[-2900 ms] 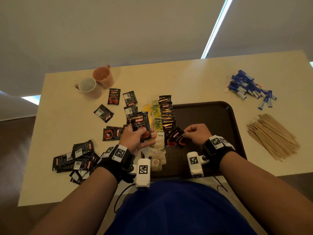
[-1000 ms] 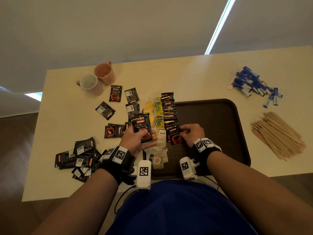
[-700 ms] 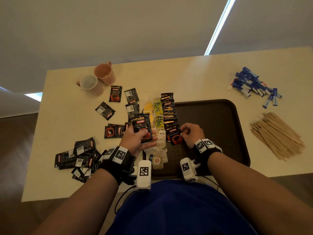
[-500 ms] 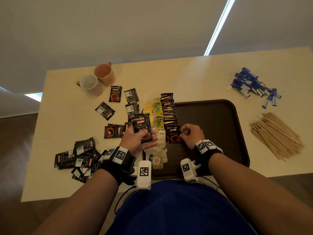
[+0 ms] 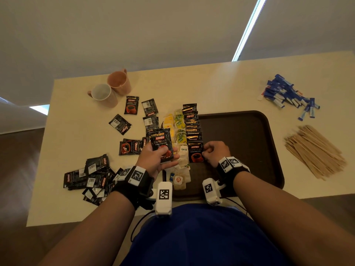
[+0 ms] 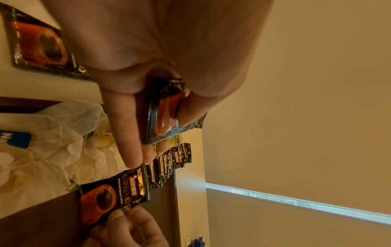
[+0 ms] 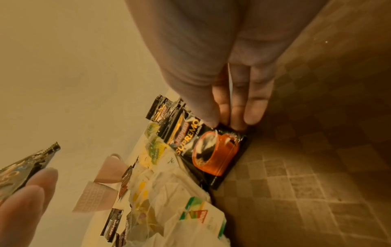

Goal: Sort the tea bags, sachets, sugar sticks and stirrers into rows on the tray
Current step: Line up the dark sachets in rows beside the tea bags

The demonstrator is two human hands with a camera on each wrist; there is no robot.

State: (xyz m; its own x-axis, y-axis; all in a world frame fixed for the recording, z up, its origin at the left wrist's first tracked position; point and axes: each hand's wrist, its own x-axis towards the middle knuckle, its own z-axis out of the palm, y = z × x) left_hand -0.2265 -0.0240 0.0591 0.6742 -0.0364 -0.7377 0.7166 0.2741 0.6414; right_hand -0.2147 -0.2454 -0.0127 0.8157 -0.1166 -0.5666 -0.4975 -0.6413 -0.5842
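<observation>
A dark brown tray (image 5: 249,131) lies in front of me. Along its left side runs a row of overlapping black coffee sachets (image 5: 192,123), with a row of tea bags (image 5: 179,129) left of it. My right hand (image 5: 206,152) pinches the right edge of the nearest sachet (image 5: 196,153), which lies flat at the row's near end; the right wrist view shows the fingertips (image 7: 224,123) on that sachet (image 7: 211,155). My left hand (image 5: 159,158) holds a stack of sachets (image 5: 161,148) upright just left of the tray, thumb on top (image 6: 165,113).
Blue sugar sticks (image 5: 288,95) and a heap of wooden stirrers (image 5: 315,150) lie on the table right of the tray. Loose sachets (image 5: 90,175) are scattered at the left. Two mugs (image 5: 103,94) stand at the far left. The tray's right half (image 5: 240,150) is bare.
My right hand has brought a tilted sachet to the near end of the row and laid it flat and square. The left hand with its stack has stayed put.
</observation>
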